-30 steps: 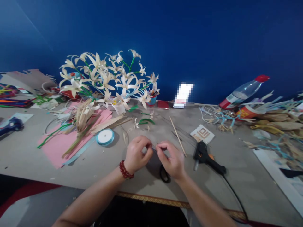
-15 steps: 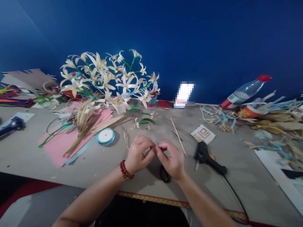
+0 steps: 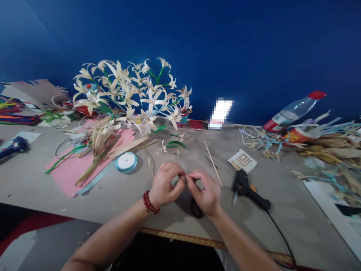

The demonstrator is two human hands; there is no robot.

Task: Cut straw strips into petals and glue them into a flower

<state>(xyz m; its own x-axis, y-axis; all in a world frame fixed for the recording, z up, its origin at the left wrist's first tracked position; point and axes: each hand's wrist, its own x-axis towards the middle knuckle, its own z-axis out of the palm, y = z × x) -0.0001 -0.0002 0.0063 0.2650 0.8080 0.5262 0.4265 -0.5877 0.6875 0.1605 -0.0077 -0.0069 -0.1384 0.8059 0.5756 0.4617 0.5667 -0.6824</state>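
Note:
My left hand (image 3: 168, 183), with a red bead bracelet (image 3: 150, 203) on its wrist, is closed in a pinch over the near middle of the table. Against its fingertips, my right hand (image 3: 207, 192) pinches too. Whatever lies between the fingertips is too small to make out. Partly under my right hand shows a black loop (image 3: 195, 209), like a scissors handle. A ribbon spool (image 3: 126, 162) lies left of my hands. Beyond them are a green curved strip (image 3: 176, 144) and a small pale flower (image 3: 164, 146). To the right rest a thin wooden stick (image 3: 213, 163) and a black glue gun (image 3: 248, 189).
Pale handmade flowers (image 3: 152, 98) on green stems stand at the back. Pink paper (image 3: 62, 177) with dried husks (image 3: 100, 139) lies left. A tilted bottle (image 3: 295, 111) stands at the right back, near a red-orange cup (image 3: 296, 135). The glue gun's cord (image 3: 282, 235) runs toward the front edge.
Both hands keep their pinch at nearly the same place, with only slight finger movement. The whole view has shifted a little.

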